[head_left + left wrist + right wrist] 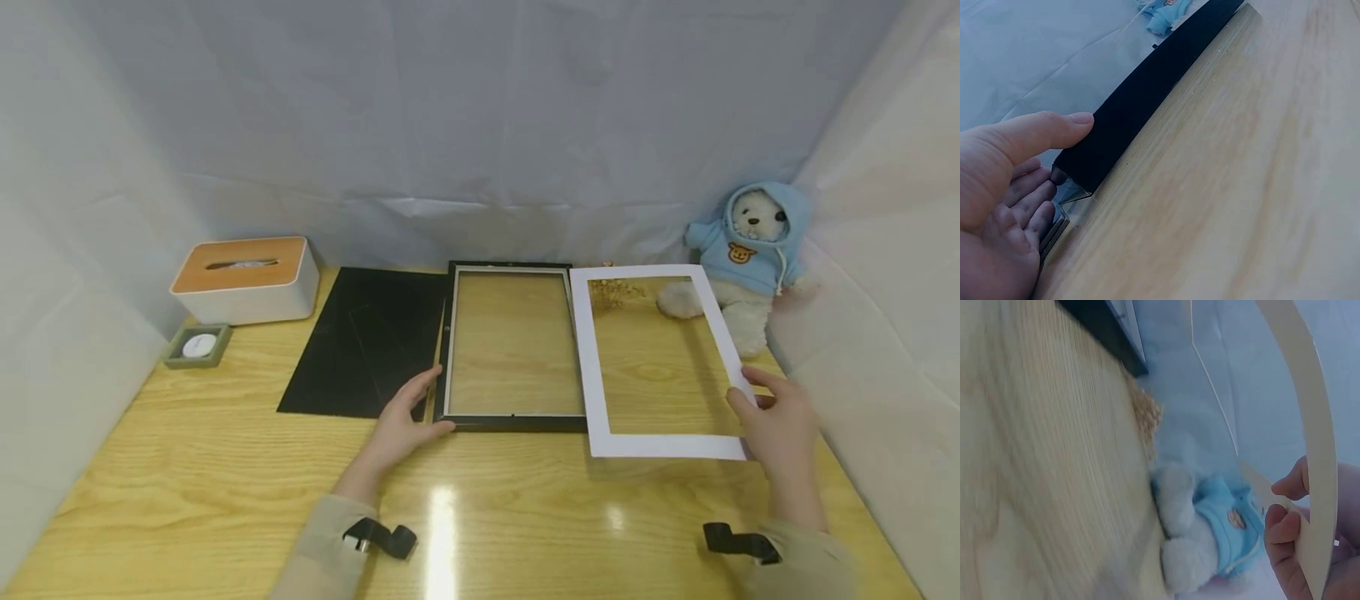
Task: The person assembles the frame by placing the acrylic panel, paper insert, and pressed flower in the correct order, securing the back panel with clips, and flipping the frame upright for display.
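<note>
A black picture frame (513,423) lies on the wooden table, the wood visible through its opening. At its lower left corner is my left hand (401,421), thumb against the front edge and relaxed fingers along the left side. The left wrist view shows the thumb (1072,125) on the black front edge of the frame (1129,106). My right hand (780,421) pinches the right edge of a white mat board (600,367), raised above the table at the frame's right. In the right wrist view, thumb and curled fingers (1282,528) grip the mat's border (1317,444).
A black backing board (360,342) lies left of the frame. Further left are a tissue box (247,287) and a small green tray (217,346) with a white round item. A plush toy in a blue hoodie (753,258) and dried flowers (618,292) stand behind the mat.
</note>
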Demonstrator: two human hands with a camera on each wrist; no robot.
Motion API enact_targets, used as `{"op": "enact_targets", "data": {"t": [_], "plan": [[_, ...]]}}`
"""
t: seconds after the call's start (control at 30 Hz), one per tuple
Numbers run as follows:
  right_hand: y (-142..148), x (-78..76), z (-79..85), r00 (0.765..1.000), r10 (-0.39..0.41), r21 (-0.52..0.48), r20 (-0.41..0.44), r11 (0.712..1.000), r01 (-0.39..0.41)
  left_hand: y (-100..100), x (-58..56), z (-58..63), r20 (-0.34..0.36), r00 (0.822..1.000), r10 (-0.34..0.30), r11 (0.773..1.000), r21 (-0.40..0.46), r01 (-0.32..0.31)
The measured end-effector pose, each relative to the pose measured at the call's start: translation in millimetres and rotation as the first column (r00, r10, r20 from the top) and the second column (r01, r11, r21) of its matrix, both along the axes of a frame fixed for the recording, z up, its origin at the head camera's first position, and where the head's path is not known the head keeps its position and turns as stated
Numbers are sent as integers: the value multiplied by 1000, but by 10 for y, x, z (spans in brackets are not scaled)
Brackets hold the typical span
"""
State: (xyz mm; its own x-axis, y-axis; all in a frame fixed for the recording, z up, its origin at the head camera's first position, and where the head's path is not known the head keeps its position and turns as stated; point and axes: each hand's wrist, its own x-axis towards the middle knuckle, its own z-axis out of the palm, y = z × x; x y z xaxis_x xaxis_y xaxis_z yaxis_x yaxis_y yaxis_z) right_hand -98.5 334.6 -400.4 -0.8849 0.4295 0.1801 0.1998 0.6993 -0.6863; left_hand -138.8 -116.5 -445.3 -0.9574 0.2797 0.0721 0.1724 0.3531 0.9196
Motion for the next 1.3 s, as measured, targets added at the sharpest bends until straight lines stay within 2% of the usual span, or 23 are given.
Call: {"op": "enact_targets", "data": {"t": [0.17, 0.23, 0.37, 0.47, 0.5, 0.73, 1.07, 1.3], "plan": [[-221, -176, -12, 997, 66, -27, -44, 997, -67, -1, 4, 1, 1, 1000, 4, 1000, 3, -4], [-321, -241, -32, 996, 87, -116, -28, 989, -90, 0, 7, 7, -3, 1000, 5, 1000, 3, -5], [-524, -370, -98, 995, 103, -278, -9, 955, -101, 2, 7, 14, -7, 1000, -1, 1000, -3, 1], [-674, -465, -150, 993, 115, -335, -9, 936, -111, 1, -7, -13, -6, 1000, -6, 1000, -4, 6], [-726, -500, -165, 993, 116, -339, -15, 934, -114, 0, -12, -23, -8, 1000, -8, 1000, -8, 8], [-1046, -712, -267, 991, 107, -353, -82, 927, -129, -56, -151, -357, -10, 1000, 15, 1000, 15, -15], [-1358, -845, -382, 986, 81, -380, -143, 916, -130, -73, -162, -382, -25, 1000, 16, 1000, 16, -16], [-1458, -890, -445, 977, 94, -299, -193, 942, -149, -69, -171, -401, -25, 999, 20, 1000, 12, -20]]}}
